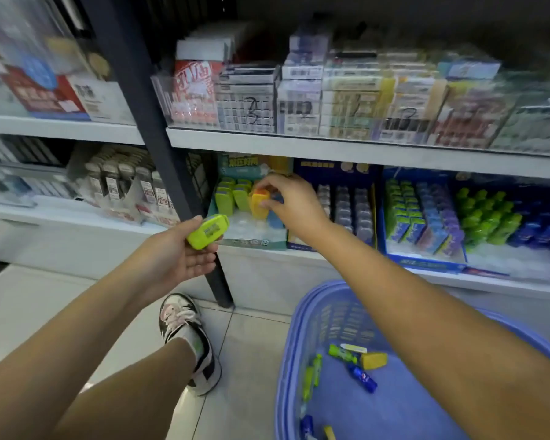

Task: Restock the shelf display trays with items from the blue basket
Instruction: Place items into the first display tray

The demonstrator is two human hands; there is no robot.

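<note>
Held a lime-green case [207,231] in the left hand [178,249]: palm up, thumb on top, fingers loosely curled under it. Pinched an orange-yellow case [260,201] with the right hand [294,201], thumb and fingertips closed on its top end, case upright inside the teal display tray [251,241] on the lower shelf [521,285]. Saw more green cases [232,195] standing in that tray just left of the right hand, a blue one [275,217] just under it. Found the left hand at the tray's front-left corner, below and left of the right hand, the two apart. Spotted the blue basket [286,344] on the floor under the right forearm, below both hands; inside, loose on the bottom: a yellow case [373,360], a blue tube [362,377], a green tube [338,351]. Noted a blue tray [426,262] of green, blue and purple packs further right of the right hand, same shelf. Noted a sneaker [188,338] on the tiles below the left hand.
</note>
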